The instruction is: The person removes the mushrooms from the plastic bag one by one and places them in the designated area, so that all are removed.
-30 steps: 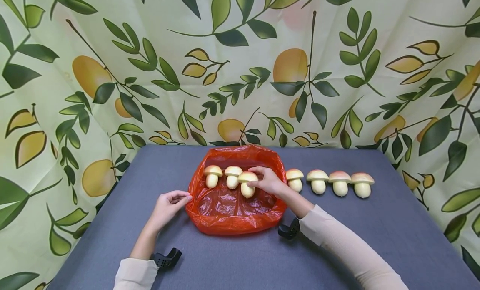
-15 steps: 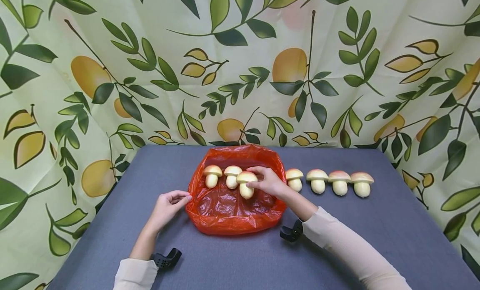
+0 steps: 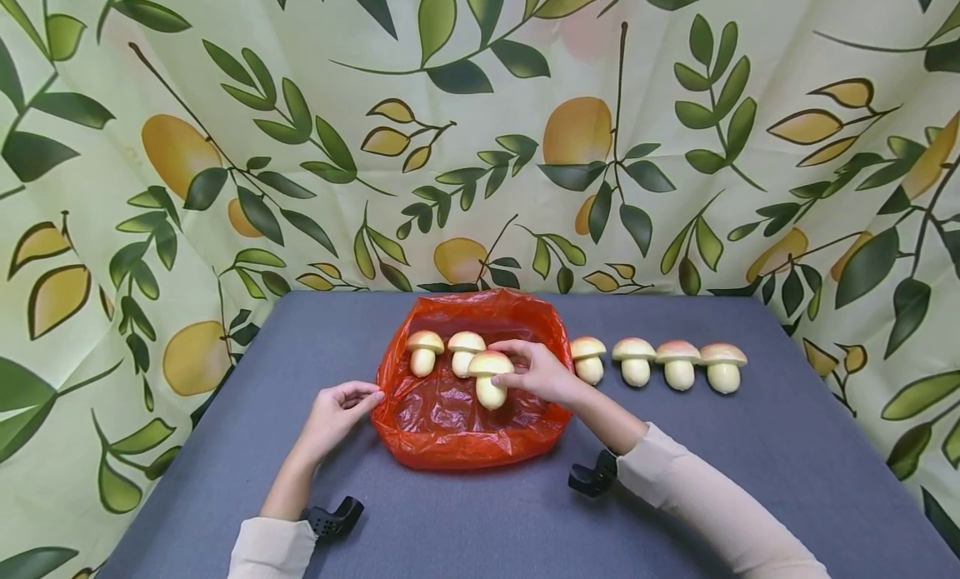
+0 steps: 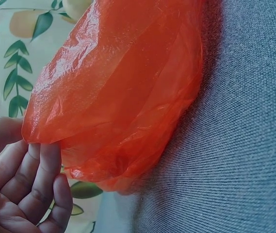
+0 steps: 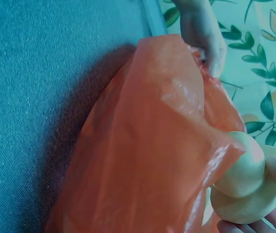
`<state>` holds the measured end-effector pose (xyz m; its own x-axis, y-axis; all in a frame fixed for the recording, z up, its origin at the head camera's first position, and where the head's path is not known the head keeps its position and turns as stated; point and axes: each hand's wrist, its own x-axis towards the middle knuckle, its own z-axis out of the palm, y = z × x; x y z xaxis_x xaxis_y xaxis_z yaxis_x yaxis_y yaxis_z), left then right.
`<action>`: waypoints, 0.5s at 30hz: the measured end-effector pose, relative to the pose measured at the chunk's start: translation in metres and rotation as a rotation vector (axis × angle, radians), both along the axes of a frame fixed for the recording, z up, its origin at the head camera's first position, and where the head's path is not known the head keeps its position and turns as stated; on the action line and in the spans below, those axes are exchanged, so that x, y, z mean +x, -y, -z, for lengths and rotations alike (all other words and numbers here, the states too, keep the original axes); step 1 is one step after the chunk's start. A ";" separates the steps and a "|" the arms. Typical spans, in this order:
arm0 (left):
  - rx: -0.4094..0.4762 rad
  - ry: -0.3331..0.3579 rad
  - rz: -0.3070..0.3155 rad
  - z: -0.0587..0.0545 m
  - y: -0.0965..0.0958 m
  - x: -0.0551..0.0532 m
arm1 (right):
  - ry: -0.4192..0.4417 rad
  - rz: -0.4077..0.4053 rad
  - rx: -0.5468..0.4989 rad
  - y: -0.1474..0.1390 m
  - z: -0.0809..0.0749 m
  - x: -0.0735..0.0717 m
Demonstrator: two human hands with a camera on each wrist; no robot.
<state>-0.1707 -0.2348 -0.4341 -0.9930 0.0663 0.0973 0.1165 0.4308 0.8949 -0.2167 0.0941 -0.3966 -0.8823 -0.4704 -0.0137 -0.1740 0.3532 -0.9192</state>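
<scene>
A red plastic bag (image 3: 465, 454) sits on the table, its mouth spread wide. My left hand (image 3: 336, 414) pinches the bag's left rim between thumb and fingers, as the left wrist view shows close up. Over the bag's opening, my right hand (image 3: 536, 372) holds a toy-like mushroom (image 3: 491, 381) with a pale stem and a yellowish cap. In the right wrist view this mushroom (image 5: 244, 170) is just beyond the bag's edge, with thumb and fingers on its cap. Behind it, inside the bag, are two similar mushrooms, a left one (image 3: 425, 352) and a middle one (image 3: 466, 352).
To the bag's right, several more mushrooms form a row from the near one (image 3: 587, 361) to the far right one (image 3: 723, 367). They are on a grey cloth-covered table (image 3: 465, 529). A leaf-and-fruit patterned curtain (image 3: 480, 146) hangs behind and at the sides.
My right hand has brought its mushroom slightly toward me and a little left, away from the other two in the bag. My left hand has stayed at the rim.
</scene>
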 end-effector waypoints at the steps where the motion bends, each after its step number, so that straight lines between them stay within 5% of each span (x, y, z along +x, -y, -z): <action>1: 0.002 -0.001 0.001 0.000 0.000 0.000 | -0.009 -0.007 -0.003 -0.001 0.000 0.001; 15: 0.001 -0.007 -0.001 0.001 0.000 0.000 | -0.040 -0.029 -0.059 -0.009 -0.006 0.013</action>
<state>-0.1710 -0.2352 -0.4348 -0.9924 0.0651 0.1043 0.1223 0.4298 0.8946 -0.2041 0.1033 -0.3907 -0.8674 -0.4950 0.0501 -0.2208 0.2927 -0.9303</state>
